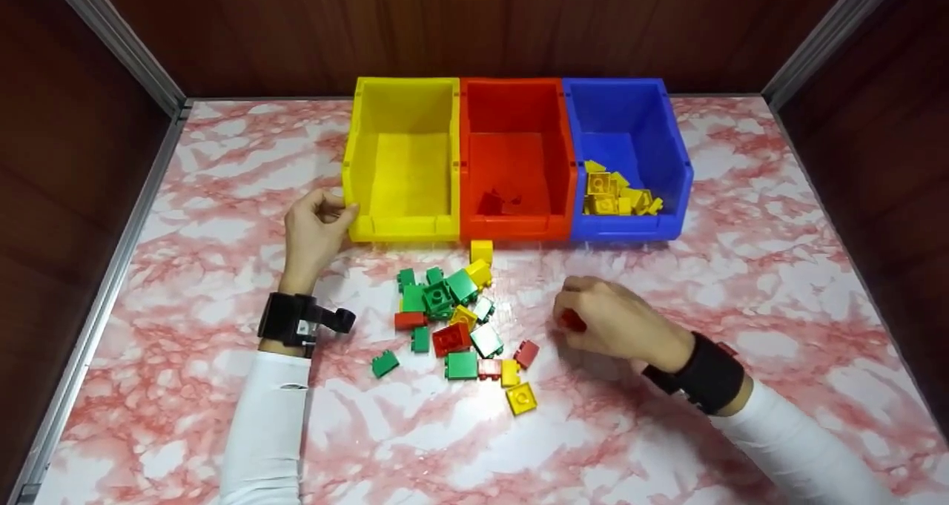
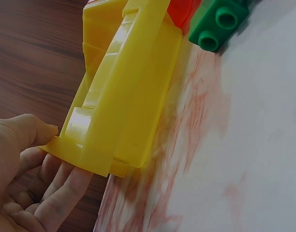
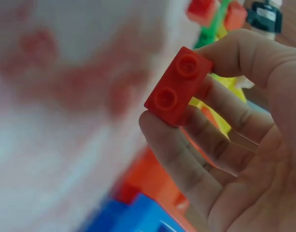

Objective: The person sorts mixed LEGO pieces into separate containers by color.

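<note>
Between the thumb and fingers of my right hand (image 1: 619, 323) is a red two-stud toy brick (image 3: 178, 86), gripped near its ends above the table right of the loose bricks. My left hand (image 1: 315, 227) pinches the left front edge of the yellow bin (image 1: 404, 228), thumb above and fingers beneath, as the left wrist view shows. A loose pile of green bricks (image 1: 461, 365), red bricks (image 1: 451, 339) and yellow bricks (image 1: 521, 399) lies in front of the bins. Inside the blue bin (image 1: 626, 229) are several yellow bricks (image 1: 604, 205). The red bin (image 1: 515, 227) contains a few red pieces (image 1: 492, 202).
The three bins stand side by side towards the back of a pink-and-white marbled table (image 1: 222, 193). Dark wood panels (image 1: 474, 23) enclose the back and sides, with metal rails (image 1: 111, 38) at the corners. One yellow brick (image 1: 481, 251) sits close before the red bin.
</note>
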Demonstrator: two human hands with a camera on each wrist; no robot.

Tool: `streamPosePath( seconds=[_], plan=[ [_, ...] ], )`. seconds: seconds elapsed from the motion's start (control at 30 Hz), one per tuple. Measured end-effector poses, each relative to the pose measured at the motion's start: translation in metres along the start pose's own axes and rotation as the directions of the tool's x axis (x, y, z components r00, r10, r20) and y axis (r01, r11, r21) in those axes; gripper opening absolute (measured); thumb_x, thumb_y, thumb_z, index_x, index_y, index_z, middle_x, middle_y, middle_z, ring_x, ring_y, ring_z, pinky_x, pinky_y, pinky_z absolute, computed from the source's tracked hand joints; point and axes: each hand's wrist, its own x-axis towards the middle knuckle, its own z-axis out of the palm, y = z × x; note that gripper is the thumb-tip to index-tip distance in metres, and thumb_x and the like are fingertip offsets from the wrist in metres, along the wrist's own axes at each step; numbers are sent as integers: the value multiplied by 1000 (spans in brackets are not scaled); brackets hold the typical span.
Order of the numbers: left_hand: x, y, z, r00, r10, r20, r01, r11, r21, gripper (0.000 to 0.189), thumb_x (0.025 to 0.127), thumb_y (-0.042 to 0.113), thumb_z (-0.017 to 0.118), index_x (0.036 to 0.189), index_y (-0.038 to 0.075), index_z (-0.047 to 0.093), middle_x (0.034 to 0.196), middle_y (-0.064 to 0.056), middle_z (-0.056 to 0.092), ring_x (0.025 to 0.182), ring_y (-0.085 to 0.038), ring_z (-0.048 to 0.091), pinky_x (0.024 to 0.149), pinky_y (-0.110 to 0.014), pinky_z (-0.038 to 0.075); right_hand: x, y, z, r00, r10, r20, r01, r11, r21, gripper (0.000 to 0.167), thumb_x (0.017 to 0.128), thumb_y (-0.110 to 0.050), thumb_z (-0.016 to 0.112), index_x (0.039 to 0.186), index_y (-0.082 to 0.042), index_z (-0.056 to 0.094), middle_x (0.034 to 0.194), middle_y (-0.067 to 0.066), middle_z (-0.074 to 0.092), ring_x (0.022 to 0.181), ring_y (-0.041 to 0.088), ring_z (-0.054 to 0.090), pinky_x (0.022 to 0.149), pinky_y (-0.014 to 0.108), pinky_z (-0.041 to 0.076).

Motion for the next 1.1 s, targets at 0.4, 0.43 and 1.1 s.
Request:
streamPosePath(
  seconds=[0.4, 0.43, 1.1],
  plan=[
    [0, -3, -1, 1000, 19, -5, -19, 1000, 2, 15, 94, 12, 76, 98, -3, 73, 90, -10, 70, 78, -7, 59, 74, -13, 48, 49, 3, -61, 991, -43, -127, 46, 999, 26, 21, 83, 0, 83, 103, -3, 80, 98, 13, 74, 83, 22, 70, 69, 30, 63],
    [0, -2, -1, 1000, 18, -5, -18, 1000, -2, 15, 94, 12, 76, 98, -3, 73, 90, -10, 70, 77, -7, 59, 73, -13, 49, 55, 3, -65, 991, -45, -128, 50, 998, 36, 19, 84, 0, 81, 104, -2, 80, 99, 13, 75, 83, 23, 70, 70, 31, 64],
    [1, -1, 1, 1000, 2, -7, -2, 1000, 13, 16, 94, 11, 76, 99, -3, 73, 91, -10, 70, 79, -7, 59, 74, -11, 49, 165, 40, -78, 989, 118, -90, -111, 990, 83, 16, 90, -7, 78, 105, -1, 80, 101, 16, 78, 89, 31, 71, 84, 45, 63]
  ],
)
